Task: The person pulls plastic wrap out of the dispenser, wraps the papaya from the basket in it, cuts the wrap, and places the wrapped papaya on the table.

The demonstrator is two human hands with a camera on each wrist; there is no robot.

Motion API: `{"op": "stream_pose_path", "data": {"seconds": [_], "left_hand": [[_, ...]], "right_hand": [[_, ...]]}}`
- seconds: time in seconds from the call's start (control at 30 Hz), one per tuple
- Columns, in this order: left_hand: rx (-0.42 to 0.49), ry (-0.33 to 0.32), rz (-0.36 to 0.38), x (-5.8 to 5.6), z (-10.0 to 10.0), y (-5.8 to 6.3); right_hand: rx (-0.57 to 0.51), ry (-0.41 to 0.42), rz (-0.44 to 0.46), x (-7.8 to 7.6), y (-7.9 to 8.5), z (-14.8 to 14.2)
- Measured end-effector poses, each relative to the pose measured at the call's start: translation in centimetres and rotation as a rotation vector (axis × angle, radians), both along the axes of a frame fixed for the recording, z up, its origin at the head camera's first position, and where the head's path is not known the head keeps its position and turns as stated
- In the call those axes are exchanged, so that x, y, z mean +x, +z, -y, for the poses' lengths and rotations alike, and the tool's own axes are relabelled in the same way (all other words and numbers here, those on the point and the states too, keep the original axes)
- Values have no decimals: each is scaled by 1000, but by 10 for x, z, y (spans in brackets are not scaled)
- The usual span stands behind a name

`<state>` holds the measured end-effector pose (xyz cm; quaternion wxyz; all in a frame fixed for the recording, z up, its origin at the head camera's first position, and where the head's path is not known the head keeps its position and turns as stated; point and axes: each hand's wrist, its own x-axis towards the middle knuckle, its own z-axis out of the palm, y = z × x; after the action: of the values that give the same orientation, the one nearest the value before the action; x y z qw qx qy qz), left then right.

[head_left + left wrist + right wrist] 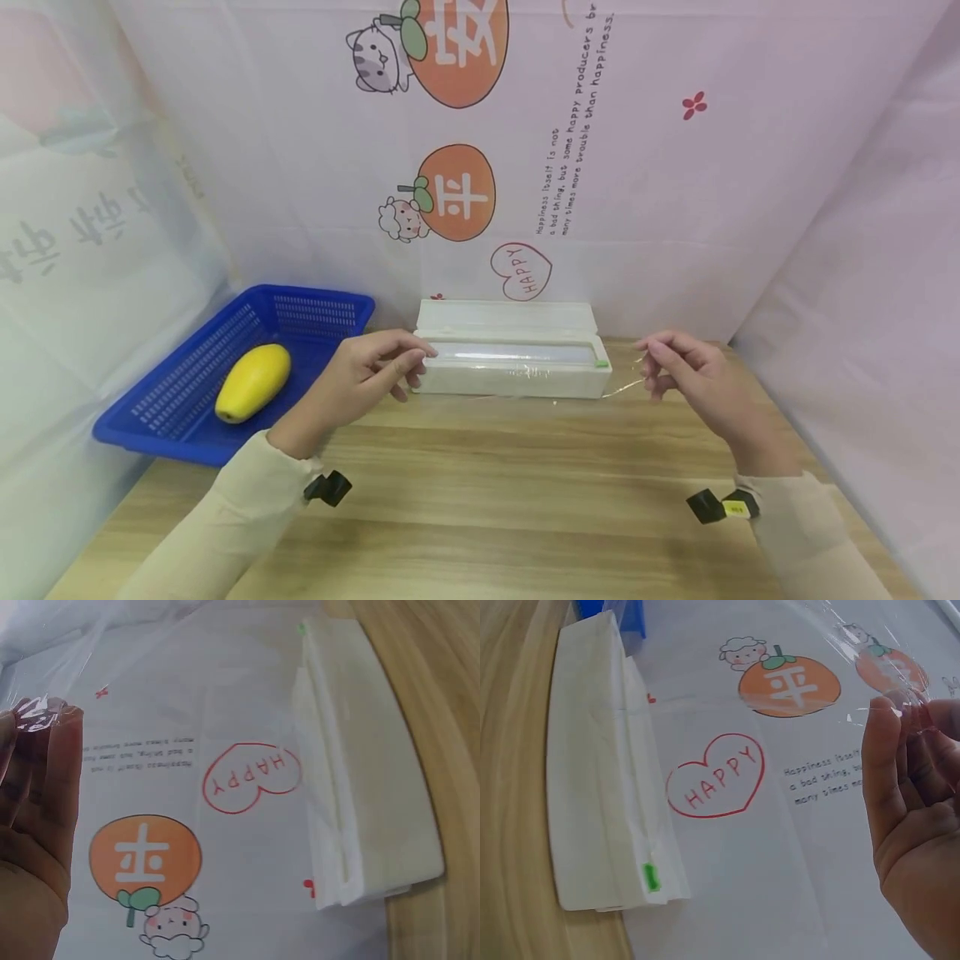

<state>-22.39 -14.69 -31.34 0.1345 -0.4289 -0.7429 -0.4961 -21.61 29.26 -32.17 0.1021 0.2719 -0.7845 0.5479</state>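
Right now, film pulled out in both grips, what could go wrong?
1. Clinging: the clear film is bunched in the left grip and the right grip, so it may fold and stick to itself.
2. Slipping or tearing: each grip pinches only a small bit, so a hard pull might lose or split it.
3. Box shift: neither grip steadies the white box. If the film is attached there, which I can't tell, pulling could drag it.

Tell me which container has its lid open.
The white box: its lid stands raised along the back edge. The blue basket, holding a yellow fruit, shows no lid.
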Motion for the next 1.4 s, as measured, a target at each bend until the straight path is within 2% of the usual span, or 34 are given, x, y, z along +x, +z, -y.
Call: {"op": "stream_pose_path", "data": {"seconds": [0.17,0.33,0.6,0.7,0.9,1.07,1.2,1.3,1.4], "left_hand": [[-18,-17,33,2,2,-11],[-38,-21,48,1,4,-20],[-101,-58,-22,-1,14,-37],[-151,-82,-10,-2,17,-40],[-256,-192,152,-4,24,-43],[-338,-338,285,-9,27,-54],[-459,-422,382,-10,26,-63],[-534,-458,440,-9,25,-68],[-561,-466,476,-7,22,-73]], "right_hand": [[-47,95,36,0,-11,-2],[-23,148,51,1,-20,-4],[104,198,109,8,-31,-8],[156,219,117,10,-32,-10],[230,316,119,13,-39,-16],[285,427,189,13,-51,-19],[329,499,258,11,-64,-22],[358,539,291,11,-73,-22],[364,567,325,12,-80,-21]]}}
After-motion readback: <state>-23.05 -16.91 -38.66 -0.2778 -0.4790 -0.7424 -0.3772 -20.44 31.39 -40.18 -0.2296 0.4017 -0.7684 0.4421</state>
